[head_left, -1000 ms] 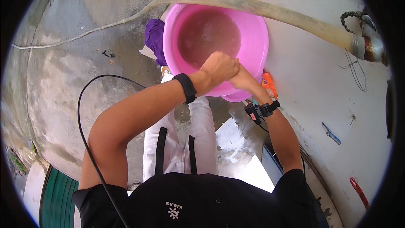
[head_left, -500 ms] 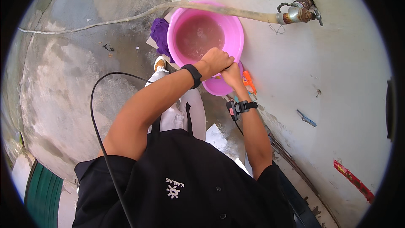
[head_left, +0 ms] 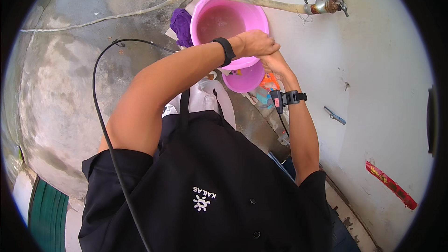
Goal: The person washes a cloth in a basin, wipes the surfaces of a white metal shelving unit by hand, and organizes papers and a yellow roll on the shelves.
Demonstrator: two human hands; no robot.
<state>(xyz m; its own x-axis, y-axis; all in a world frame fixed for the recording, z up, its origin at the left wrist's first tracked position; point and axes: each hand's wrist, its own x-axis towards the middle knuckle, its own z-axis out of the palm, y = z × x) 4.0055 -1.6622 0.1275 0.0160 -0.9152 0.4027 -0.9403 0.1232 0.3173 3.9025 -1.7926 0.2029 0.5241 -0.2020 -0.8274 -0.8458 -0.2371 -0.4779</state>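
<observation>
My left hand (head_left: 257, 43) is closed in a fist above the near right rim of the pink basin (head_left: 262, 18). It presses against the fingers of my right hand (head_left: 278, 64), which is bent at the wrist just below it. The right hand's fingers are curled and partly covered by the left. Anything held between them is hidden. Murky brownish water (head_left: 219, 24) stands in the basin. A smaller pink basin (head_left: 242, 79) sits just nearer to me, beneath my hands. Purple cloth (head_left: 181, 27) lies bunched at the large basin's left side.
An orange packet (head_left: 269, 82) lies by the wall, right of the small basin. A pale hose (head_left: 261, 1) runs over the large basin's far side to a rusty tap (head_left: 326, 4). The pale wall (head_left: 373, 74) rises on the right. A black cable (head_left: 99, 88) loops past my left arm.
Both hands, still together, have shifted right, from the near rim toward the right side of the basin. My left forearm reaches farther across, and more of the small basin shows.
</observation>
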